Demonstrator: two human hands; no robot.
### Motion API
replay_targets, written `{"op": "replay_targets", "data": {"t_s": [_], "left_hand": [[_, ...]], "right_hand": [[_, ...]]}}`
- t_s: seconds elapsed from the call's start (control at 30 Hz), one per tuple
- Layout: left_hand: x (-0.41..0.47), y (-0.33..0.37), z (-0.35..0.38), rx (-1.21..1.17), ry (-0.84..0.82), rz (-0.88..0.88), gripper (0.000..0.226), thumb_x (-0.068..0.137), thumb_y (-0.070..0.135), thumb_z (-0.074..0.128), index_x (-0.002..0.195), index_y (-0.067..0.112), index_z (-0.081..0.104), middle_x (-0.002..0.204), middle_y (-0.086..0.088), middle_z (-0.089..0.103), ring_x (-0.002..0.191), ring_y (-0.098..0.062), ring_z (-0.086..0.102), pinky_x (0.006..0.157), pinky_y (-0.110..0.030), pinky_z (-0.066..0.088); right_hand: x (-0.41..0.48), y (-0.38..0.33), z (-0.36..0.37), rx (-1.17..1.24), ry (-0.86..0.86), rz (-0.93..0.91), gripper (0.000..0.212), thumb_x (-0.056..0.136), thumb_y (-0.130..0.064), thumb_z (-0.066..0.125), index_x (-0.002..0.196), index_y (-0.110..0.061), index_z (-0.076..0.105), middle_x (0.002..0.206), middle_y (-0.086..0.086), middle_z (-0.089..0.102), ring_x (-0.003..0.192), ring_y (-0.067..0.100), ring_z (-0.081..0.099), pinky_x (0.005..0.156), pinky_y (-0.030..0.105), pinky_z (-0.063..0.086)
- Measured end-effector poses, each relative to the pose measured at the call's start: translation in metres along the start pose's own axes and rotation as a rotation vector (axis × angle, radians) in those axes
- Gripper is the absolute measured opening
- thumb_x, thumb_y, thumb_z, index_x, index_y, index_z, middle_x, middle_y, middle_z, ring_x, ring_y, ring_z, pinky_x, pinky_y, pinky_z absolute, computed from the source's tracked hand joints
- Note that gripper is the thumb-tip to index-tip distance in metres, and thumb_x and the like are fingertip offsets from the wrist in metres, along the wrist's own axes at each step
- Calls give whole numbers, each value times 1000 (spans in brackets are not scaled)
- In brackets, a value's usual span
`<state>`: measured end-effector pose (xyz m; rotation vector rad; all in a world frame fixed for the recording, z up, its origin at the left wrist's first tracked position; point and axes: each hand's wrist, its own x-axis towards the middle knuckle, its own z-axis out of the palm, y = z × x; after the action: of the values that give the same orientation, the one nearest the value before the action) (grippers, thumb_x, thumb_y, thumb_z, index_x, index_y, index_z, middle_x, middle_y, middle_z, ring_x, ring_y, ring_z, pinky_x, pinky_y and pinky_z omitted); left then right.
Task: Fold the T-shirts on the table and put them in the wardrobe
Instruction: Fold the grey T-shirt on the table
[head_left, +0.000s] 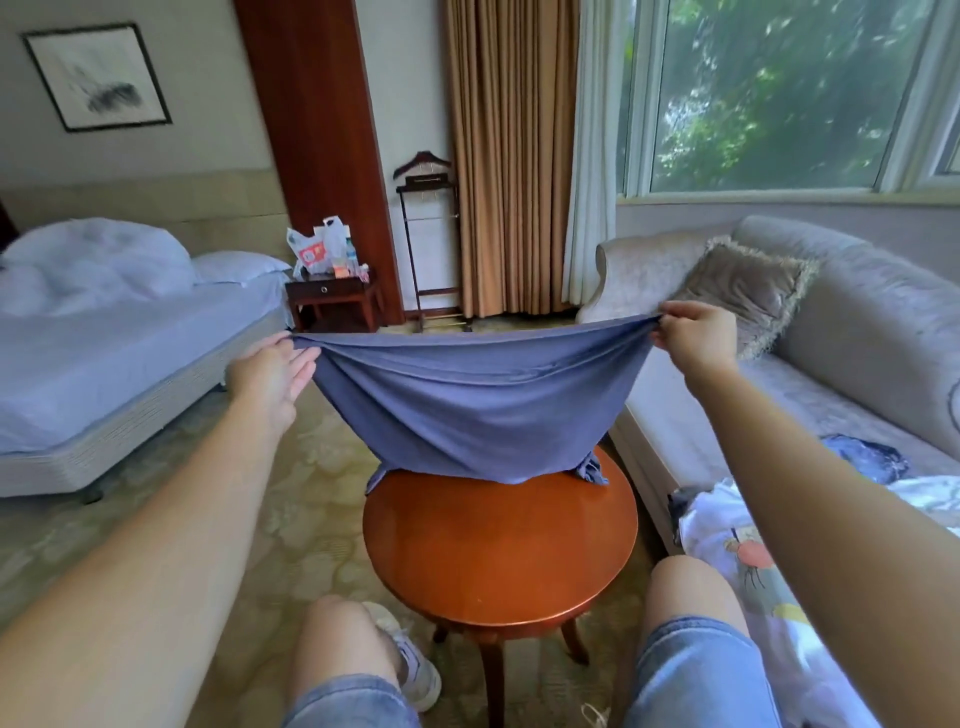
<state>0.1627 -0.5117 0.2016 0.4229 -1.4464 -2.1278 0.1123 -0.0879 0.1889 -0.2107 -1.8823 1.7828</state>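
Your left hand and right hand hold the blue T-shirt spread, fingers clamped on its corners, over the far edge of the worktop. Folding looks barely begun.

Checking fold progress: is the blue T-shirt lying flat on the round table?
No, the left hand and right hand hold the T-shirt up by its top edge, only its bottom touching the table.

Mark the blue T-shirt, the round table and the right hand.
blue T-shirt (467, 405): head view, middle of the hanging cloth.
round table (498, 551): head view, bare part of its top.
right hand (696, 338): head view, back of the hand, which pinches the shirt's edge.
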Motion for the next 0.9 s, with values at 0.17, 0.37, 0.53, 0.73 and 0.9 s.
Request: {"op": "replay_targets", "data": {"t_s": [0.17, 0.37, 0.53, 0.73, 0.9], "left_hand": [[38, -11, 21, 150, 0, -73, 29, 103, 8, 39, 129, 9, 51, 118, -11, 62, 100, -18, 64, 81, -25, 50], [101, -59, 61, 241, -1, -307, 40, 105, 6, 29, 144, 7, 38, 144, -14, 49, 132, -25, 49, 103, -32, 41], [162, -62, 111, 97, -15, -285, 39, 106, 10, 31, 143, 8, 41, 142, -14, 51, 131, -23, 50, 101, -30, 42], [210, 50, 172, -73, -131, 52, 30, 104, 11, 38, 131, 15, 52, 96, 5, 60, 94, -8, 61, 74, -15, 53], [193, 79, 149, -53, -136, 88, 42, 104, 13, 33, 144, 5, 39, 146, -9, 48, 132, -19, 50, 96, -24, 47]], "right_hand": [[35, 8, 36, -56, -7, 84, 21, 86, 5, 58, 100, 2, 73, 83, 16, 69, 83, 33, 68, 81, 44, 59], [76, 41, 88, -735, -134, 146, 32, 101, -33, 43, 119, -14, 61, 119, 1, 64, 101, 18, 61, 54, 15, 36], [132, 22, 158, -231, -38, 155, 28, 94, -7, 49, 113, -1, 69, 103, 9, 66, 98, 25, 62, 76, 31, 50], [196, -121, 195, -151, 78, -239, 39, 89, 4, 43, 112, -9, 72, 116, 5, 69, 111, 16, 62, 96, 17, 43], [201, -135, 166, -117, 142, -252, 34, 85, 0, 48, 103, -11, 75, 104, 6, 73, 95, 14, 64, 89, 21, 49]]}}
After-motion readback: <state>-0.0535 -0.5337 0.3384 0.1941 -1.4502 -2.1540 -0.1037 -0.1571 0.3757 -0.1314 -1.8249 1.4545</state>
